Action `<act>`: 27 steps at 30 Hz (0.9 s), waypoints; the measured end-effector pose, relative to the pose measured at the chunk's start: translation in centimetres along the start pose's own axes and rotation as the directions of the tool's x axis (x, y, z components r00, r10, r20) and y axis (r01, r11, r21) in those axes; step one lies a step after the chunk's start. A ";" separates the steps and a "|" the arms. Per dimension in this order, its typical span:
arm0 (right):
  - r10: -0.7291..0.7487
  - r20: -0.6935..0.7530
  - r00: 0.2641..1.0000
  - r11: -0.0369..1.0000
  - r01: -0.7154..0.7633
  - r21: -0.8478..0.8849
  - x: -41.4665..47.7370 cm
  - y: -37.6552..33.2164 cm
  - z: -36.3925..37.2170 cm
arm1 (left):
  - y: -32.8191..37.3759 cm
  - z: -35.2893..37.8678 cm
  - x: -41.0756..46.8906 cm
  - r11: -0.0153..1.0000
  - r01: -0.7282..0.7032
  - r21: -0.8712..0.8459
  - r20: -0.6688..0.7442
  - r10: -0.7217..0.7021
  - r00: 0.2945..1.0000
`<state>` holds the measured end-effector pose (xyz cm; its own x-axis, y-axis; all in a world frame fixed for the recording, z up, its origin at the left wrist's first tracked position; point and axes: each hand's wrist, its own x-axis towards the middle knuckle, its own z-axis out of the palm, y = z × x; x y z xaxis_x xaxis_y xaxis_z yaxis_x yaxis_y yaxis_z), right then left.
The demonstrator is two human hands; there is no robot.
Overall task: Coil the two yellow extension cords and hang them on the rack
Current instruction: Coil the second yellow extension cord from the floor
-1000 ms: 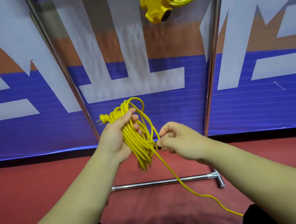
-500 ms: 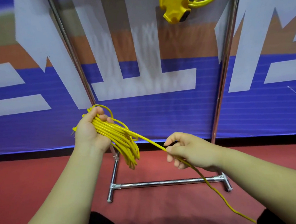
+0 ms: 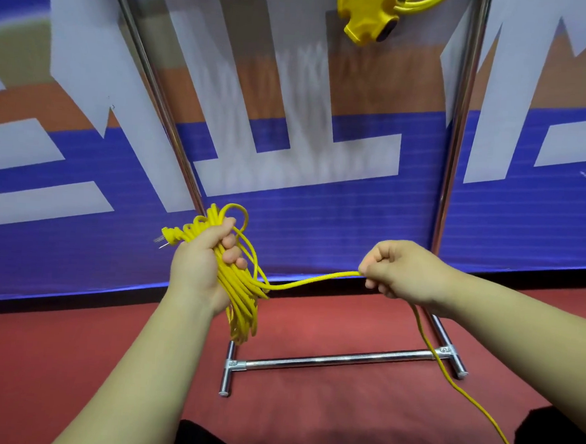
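Observation:
My left hand grips a bundle of yellow extension cord loops; the loops hang below my fist and the pronged plug sticks out to the left. A single strand runs from the bundle to my right hand, which pinches it, then trails down to the floor at the lower right. A second yellow cord with a multi-outlet head hangs at the top of the chrome rack.
The rack's base bar and two feet rest on the red floor just beyond my hands. A blue, white and orange banner wall stands behind the rack. Dark clothing shows at the bottom edge.
My right hand has slid further right along the strand, pulling it taut and level. The left hand with the bundle has turned, so the plug shows at the left again.

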<state>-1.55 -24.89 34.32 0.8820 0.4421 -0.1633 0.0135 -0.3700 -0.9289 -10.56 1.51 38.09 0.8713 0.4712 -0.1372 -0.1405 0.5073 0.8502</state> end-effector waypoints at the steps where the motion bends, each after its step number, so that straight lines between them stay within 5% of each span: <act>1: -0.006 -0.036 0.999 1.000 0.007 0.015 0.0 -0.2 0.0 | -0.4 0.3 -0.3 0.998 -0.004 0.056 0.015 0.003 1.000; 9: -0.153 -0.068 0.986 0.980 0.160 0.115 -1.6 -2.4 0.4 | -3.7 2.8 -2.6 0.938 -0.053 0.342 0.141 0.004 0.990; 15: -0.297 0.053 0.954 0.954 0.293 0.064 -3.2 -4.1 -0.4 | -5.8 4.1 -3.7 0.928 -0.012 0.372 0.251 -0.088 0.964; 27: -0.336 0.121 0.934 0.937 0.319 0.143 -3.8 -4.1 -2.0 | -7.4 5.4 -3.8 0.923 -0.008 0.385 0.400 -0.159 0.903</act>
<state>-3.99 -26.65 39.45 0.7622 0.6361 0.1199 0.2269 -0.0891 -0.9698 -10.26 -7.91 35.06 0.9969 0.0560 -0.0552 0.0438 0.1868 0.9814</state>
